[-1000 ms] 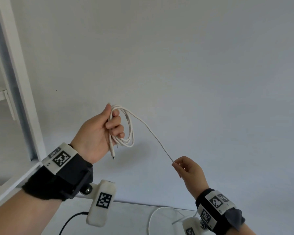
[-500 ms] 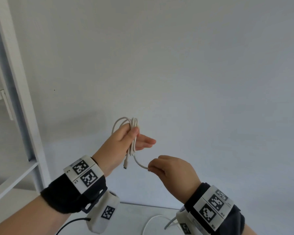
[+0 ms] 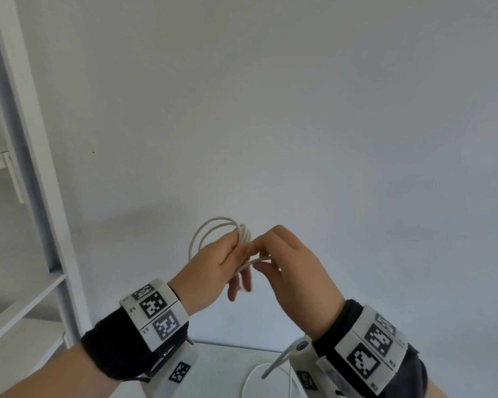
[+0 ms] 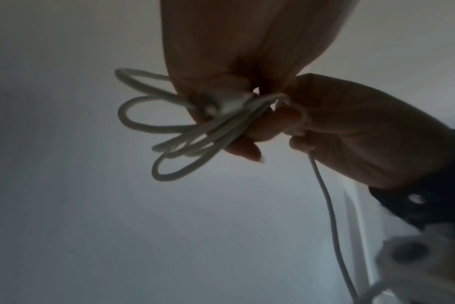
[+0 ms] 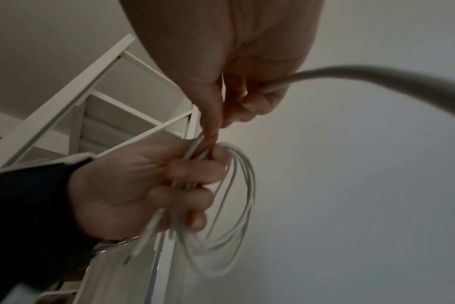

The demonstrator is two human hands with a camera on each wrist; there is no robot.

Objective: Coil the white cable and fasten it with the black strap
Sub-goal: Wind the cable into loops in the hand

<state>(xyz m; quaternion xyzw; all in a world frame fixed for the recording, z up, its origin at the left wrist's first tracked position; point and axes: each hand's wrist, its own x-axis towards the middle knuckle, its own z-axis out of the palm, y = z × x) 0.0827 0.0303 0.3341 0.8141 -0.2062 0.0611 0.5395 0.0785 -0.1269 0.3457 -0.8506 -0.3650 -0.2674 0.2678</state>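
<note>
- Gripping a bundle of loops, the left hand (image 3: 213,265) has its fingers curled round the white cable (image 3: 213,229), which it holds in the air in front of a pale wall (image 3: 299,110).
- In the right wrist view the left hand (image 5: 133,185) shows three curled fingers (image 5: 195,170) closed over the gathered strands, with the loops of the cable (image 5: 247,185) hanging past them on the far side and one plug end (image 5: 146,232) sticking out below the palm.
- The right hand (image 3: 293,271) is right against the left hand, its fingertips meeting the bundle; thumb and forefinger pinch a strand that runs across to the loops.
- From the left wrist view the right hand (image 4: 356,131) is curled about the strand, and the loose part of the cable (image 4: 325,195) drops from it straight downward.
- The loops (image 4: 153,123) fan out to the far side of the left hand (image 4: 247,51) in several uneven rings.
- Both wrists carry black bands with white marker blocks (image 3: 156,311).
- To the left of the left hand stands a white shelf frame (image 3: 41,196).
- Below the hands lies a light tabletop (image 3: 222,369), with a further length of white cord (image 3: 253,377) curving over it beneath the right wrist.
</note>
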